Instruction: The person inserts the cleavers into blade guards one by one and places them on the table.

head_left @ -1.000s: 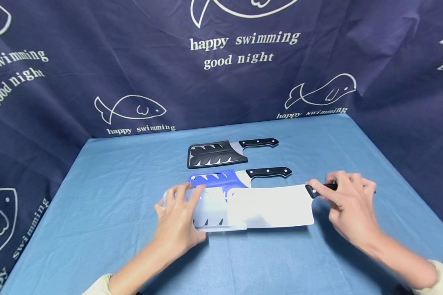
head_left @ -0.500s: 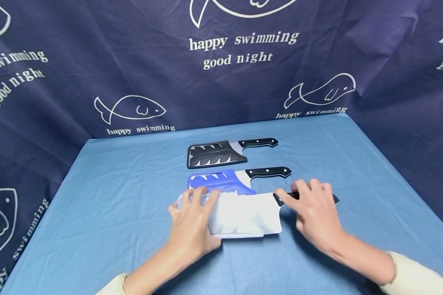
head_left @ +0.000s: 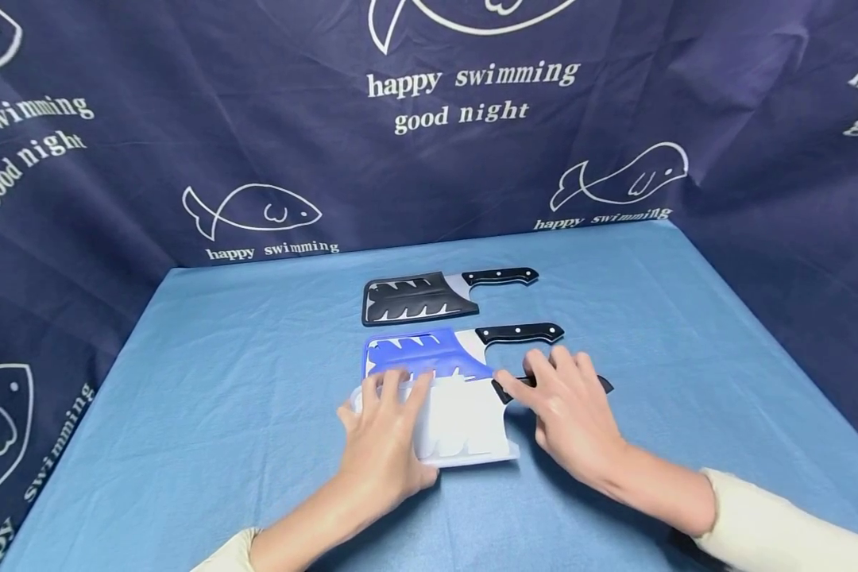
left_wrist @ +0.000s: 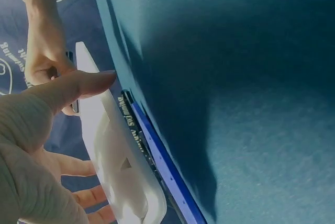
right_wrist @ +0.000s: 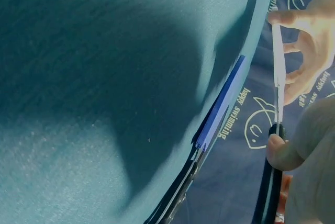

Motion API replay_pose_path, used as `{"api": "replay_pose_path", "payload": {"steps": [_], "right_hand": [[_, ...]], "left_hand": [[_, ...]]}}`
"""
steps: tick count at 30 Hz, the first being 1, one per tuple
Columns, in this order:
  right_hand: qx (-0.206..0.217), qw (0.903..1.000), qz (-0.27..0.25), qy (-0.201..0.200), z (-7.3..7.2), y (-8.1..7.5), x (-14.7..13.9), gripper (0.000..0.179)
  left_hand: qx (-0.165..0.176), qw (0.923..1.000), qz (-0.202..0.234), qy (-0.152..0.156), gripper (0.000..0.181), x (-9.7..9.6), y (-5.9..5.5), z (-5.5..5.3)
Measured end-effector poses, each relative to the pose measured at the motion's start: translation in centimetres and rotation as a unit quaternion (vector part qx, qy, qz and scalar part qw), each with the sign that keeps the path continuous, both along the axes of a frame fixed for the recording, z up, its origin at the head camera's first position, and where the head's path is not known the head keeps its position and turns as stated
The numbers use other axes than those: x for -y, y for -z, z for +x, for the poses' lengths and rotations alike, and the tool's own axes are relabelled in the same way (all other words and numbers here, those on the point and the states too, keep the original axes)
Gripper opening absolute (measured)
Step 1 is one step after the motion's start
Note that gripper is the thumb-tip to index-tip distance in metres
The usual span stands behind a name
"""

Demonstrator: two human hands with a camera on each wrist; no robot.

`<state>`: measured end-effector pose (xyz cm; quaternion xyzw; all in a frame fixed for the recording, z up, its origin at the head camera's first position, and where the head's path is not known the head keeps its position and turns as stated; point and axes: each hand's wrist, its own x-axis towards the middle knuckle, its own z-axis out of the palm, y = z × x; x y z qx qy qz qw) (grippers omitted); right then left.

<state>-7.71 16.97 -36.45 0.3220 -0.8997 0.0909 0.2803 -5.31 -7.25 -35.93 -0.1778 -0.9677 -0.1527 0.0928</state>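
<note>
In the head view my left hand [head_left: 386,441] grips a white translucent blade sheath [head_left: 465,461] across its closed left end, fingers on the far edge and thumb on the near edge. My right hand [head_left: 575,417] holds the black riveted handle [head_left: 504,391] of a cleaver, whose blade [head_left: 472,413] sits inside the sheath with only a narrow strip at the heel showing. Both wrist views show the white sheath [left_wrist: 120,156] held up above the cloth, and the right thumb pressing on the cleaver's handle [right_wrist: 268,187].
Just behind lies a cleaver in a blue sheath [head_left: 415,353], partly hidden by the white one. Farther back is a cleaver in a black sheath [head_left: 422,300]. Both handles point right on the blue tablecloth [head_left: 243,357]. A dark blue printed curtain [head_left: 429,183] stands behind the table.
My right hand has moved left, sliding the cleaver's blade from mostly exposed to almost wholly inside the white sheath. My left hand has shifted slightly right with the sheath.
</note>
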Motion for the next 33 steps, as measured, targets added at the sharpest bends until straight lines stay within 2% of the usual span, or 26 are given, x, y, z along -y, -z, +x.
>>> {"api": "replay_pose_path", "payload": {"steps": [4,13,29,33], "right_hand": [[0.016,0.9998,0.009,-0.006,0.0,0.3,0.0,0.045],[0.048,0.9981,0.039,-0.005,0.2,1.0,-0.1,0.044],[0.054,0.998,0.032,-0.007,0.3,1.7,-0.1,0.041],[0.073,0.9966,0.04,0.002,0.4,2.0,0.0,0.039]], "left_hand": [[0.028,0.9996,-0.006,0.003,0.108,0.1,0.3,0.1],[0.07,0.9973,-0.017,0.011,0.112,0.1,0.6,0.1],[0.096,0.9951,-0.015,0.017,0.11,0.2,1.3,0.4],[0.109,0.9936,-0.017,0.025,0.11,0.2,1.5,0.4]]}}
